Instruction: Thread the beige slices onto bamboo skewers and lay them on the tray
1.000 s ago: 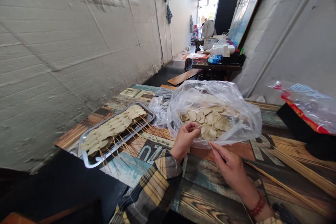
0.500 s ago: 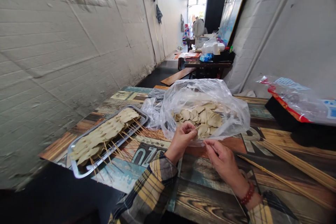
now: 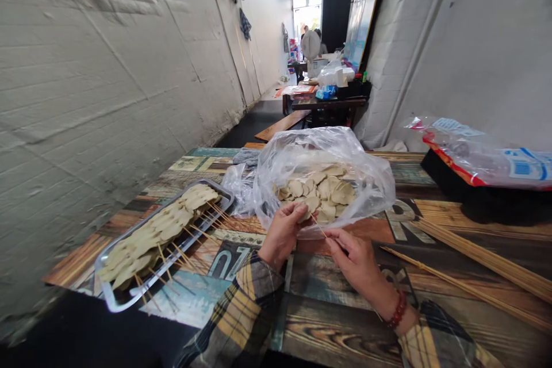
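Observation:
My left hand (image 3: 282, 233) is closed, with a thin pale slice (image 3: 311, 205) pinched at its fingertips by the near edge of the clear plastic bag. A thin bamboo skewer (image 3: 319, 226) is in my right hand (image 3: 354, 259), its tip up against the slice at my left fingers. How far the tip has gone in is too small to tell. Behind my hands, the open plastic bag (image 3: 375, 187) holds a heap of loose beige slices (image 3: 332, 188). On the left, a metal tray (image 3: 112, 298) carries rows of skewered slices (image 3: 150, 236), their sticks pointing toward me.
A bundle of bamboo skewers (image 3: 483, 256) and a few separate skewers (image 3: 461, 284) lie at right. Behind them stands a black container (image 3: 448, 184) with a red-edged plastic package (image 3: 509, 164) on top. A crumpled clear bag (image 3: 241, 188) sits between tray and slices. A wall (image 3: 86, 69) runs along the left.
The view has shifted slightly right. My left fingers now have a slice in them, and the skewer in my right hand points up to it.

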`<act>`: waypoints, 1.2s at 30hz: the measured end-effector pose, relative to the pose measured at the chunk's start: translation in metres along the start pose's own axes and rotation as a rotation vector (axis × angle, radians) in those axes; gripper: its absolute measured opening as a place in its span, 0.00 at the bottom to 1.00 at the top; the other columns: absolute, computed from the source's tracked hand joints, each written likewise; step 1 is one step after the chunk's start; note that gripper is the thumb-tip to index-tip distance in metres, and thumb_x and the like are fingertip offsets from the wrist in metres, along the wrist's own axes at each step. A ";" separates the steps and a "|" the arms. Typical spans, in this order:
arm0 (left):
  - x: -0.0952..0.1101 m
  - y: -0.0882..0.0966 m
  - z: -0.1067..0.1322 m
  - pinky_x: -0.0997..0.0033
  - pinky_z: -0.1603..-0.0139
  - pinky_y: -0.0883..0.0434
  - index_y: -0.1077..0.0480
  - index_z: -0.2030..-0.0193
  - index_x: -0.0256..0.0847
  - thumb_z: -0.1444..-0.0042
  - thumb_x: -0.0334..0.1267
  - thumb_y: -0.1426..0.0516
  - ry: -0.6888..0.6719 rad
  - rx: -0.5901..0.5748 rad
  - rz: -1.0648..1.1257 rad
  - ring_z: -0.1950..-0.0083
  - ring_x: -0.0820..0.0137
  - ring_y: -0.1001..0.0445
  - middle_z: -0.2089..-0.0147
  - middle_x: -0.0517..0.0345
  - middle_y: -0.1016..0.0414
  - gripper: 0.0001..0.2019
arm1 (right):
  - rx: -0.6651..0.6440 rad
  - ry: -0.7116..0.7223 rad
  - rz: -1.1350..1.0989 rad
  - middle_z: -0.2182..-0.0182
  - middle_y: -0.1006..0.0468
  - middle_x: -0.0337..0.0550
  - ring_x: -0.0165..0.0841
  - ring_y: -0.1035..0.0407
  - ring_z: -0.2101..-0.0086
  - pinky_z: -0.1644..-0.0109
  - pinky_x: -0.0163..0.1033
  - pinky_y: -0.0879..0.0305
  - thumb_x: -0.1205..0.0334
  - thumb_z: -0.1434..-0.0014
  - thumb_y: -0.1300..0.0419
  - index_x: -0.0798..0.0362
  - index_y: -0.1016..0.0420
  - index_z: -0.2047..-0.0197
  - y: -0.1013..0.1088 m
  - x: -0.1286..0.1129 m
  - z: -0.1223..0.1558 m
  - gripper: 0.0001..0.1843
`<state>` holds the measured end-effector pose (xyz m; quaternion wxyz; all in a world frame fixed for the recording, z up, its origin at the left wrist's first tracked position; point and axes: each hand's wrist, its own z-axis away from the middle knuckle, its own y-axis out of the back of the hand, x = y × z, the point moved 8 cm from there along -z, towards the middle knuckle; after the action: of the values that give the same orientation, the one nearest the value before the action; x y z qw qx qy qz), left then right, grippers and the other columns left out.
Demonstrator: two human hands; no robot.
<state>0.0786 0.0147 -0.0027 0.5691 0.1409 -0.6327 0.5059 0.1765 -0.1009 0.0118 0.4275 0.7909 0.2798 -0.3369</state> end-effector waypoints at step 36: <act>0.011 0.000 -0.021 0.72 0.64 0.32 0.25 0.64 0.36 0.53 0.45 0.36 -0.208 0.059 -0.325 0.70 0.73 0.29 0.68 0.54 0.22 0.14 | 0.200 -0.097 -0.019 0.74 0.21 0.42 0.33 0.28 0.73 0.69 0.35 0.38 0.53 0.36 0.48 0.53 0.25 0.66 0.038 0.016 -0.010 0.16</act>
<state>0.0870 0.0357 0.0040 0.5703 0.3094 -0.6421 0.4083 0.2174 -0.1076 0.0220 0.3562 0.8097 0.2313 -0.4049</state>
